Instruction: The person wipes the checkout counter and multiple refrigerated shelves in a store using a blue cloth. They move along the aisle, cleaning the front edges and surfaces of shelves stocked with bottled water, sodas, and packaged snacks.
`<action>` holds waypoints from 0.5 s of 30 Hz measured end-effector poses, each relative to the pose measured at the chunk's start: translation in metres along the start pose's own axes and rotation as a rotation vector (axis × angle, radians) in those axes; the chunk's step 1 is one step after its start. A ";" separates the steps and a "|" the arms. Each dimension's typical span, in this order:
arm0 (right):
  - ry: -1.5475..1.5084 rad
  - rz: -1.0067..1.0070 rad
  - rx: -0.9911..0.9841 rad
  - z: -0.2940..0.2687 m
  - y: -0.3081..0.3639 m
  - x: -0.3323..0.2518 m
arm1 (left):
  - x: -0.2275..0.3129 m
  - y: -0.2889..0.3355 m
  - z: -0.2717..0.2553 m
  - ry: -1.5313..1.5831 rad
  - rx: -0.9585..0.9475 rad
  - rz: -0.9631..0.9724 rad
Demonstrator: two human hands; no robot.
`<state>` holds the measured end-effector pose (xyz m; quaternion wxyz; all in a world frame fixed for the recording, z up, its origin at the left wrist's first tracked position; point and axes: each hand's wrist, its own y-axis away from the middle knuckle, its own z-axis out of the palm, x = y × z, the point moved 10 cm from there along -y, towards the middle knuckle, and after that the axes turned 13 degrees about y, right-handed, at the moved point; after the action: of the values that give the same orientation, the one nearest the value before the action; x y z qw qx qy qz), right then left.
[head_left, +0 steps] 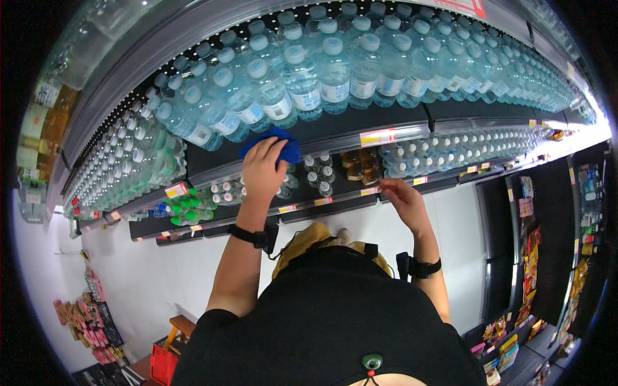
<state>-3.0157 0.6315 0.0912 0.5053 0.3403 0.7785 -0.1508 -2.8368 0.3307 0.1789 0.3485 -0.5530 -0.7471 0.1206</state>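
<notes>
My left hand [264, 164] holds the cloth [291, 152] on the shelf [347, 122], before the bottles [302, 87]; I'd press flat, clear of them (my right hand [409, 204], loosely open, looks empty).

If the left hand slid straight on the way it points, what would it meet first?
Past the blue cloth under the left hand, likely the front row of pale-blue bottles, though exact depth is unclear.

Blue cloth [293, 152]
We see it bunched and partly hidden at the black shelf's [360, 120] front edge.
</notes>
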 end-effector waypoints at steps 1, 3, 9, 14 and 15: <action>-0.008 0.018 0.018 -0.003 0.003 0.002 | 0.010 -0.007 0.007 0.014 -0.010 0.012; -0.021 0.055 0.046 -0.007 0.009 0.007 | 0.024 -0.017 0.021 0.047 -0.022 0.047; 0.012 0.157 0.145 -0.021 0.029 0.018 | 0.063 -0.047 0.075 0.191 -0.200 0.114; 0.020 0.189 0.234 -0.039 0.040 0.024 | 0.090 -0.072 0.109 0.347 -0.278 0.193; 0.011 0.198 0.246 -0.039 0.041 0.026 | 0.088 -0.073 0.113 0.338 -0.295 0.175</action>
<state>-3.0208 0.6931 0.0899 0.4681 0.4756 0.7195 -0.1924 -2.9772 0.4079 0.1723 0.3719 -0.6730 -0.6370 -0.0544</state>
